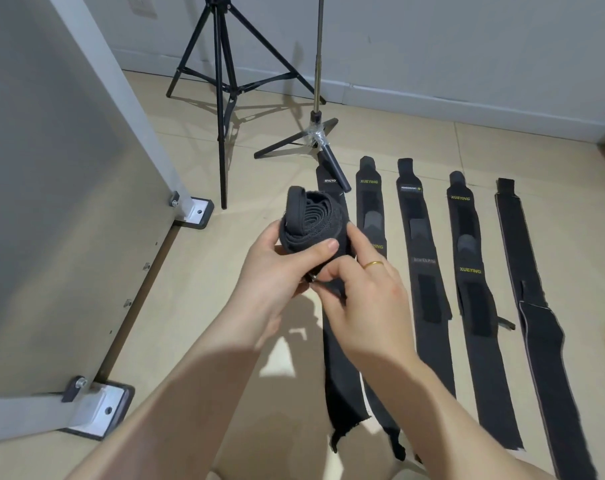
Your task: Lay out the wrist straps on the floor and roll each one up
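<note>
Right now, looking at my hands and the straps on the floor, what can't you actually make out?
Head view only:
- Rolled strap: its loose end is hidden by the right hand and left hand.
- Leftmost flat strap: middle covered by both hands; label too small to read.
- Rightmost flat strap: near end cut off by the bottom edge.
- Tripod: top cut off by the upper edge.

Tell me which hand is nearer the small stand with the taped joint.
Right. The right hand sits below the small stand, closer to it; the left hand, gripping the rolled strap, is further left.
</note>
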